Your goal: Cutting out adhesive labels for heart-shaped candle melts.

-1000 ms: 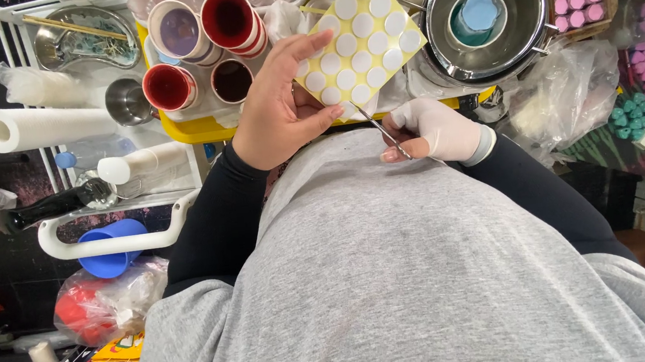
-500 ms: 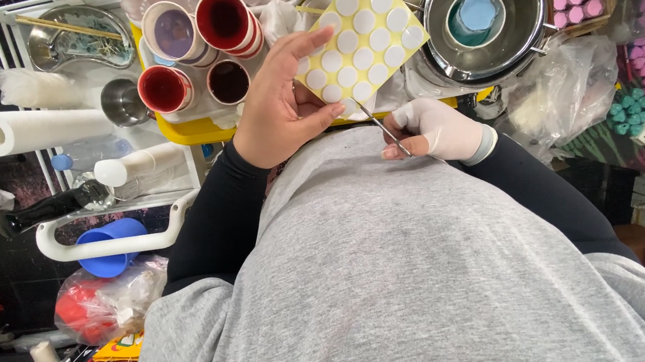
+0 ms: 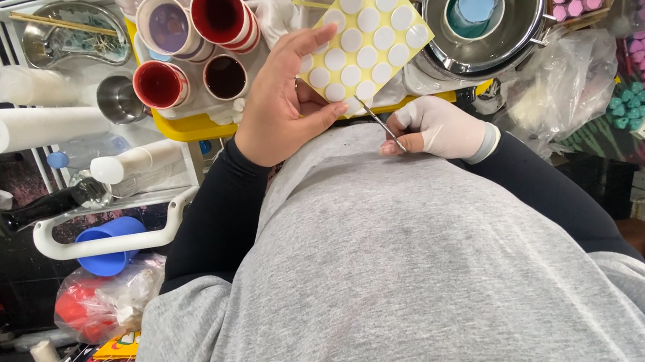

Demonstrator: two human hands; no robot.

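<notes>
1. Yellow backing sheet (image 3: 366,29) covered in rows of white round stickers sits propped in the left hand (image 3: 283,105), above the near edge of the yellow tray (image 3: 197,126) on the crowded table.
2. Judging by the pose, the step in hand is lifting one sticker off the sheet's lower corner: the tweezers (image 3: 379,123) point their tip right at that corner.
3. Left hand: bare, palm up toward the camera, fingers spread and slightly curled, the thumb and fingertips steadying the sheet's left edge.
4. Right hand (image 3: 441,129): in a white glove, closed narrowly around the tweezers, pinching them between thumb and forefinger, wrist tucked against the grey shirt.
5. Whether the tweezer tips have caught a sticker cannot be told; they are too fine to read.
6. A clean lift would likely call for a small, steady peel with the sheet held flat.
7. Cups of red and purple liquid (image 3: 200,38) stand just beyond the left hand; a steel bowl (image 3: 484,8) sits toward the far right.
</notes>
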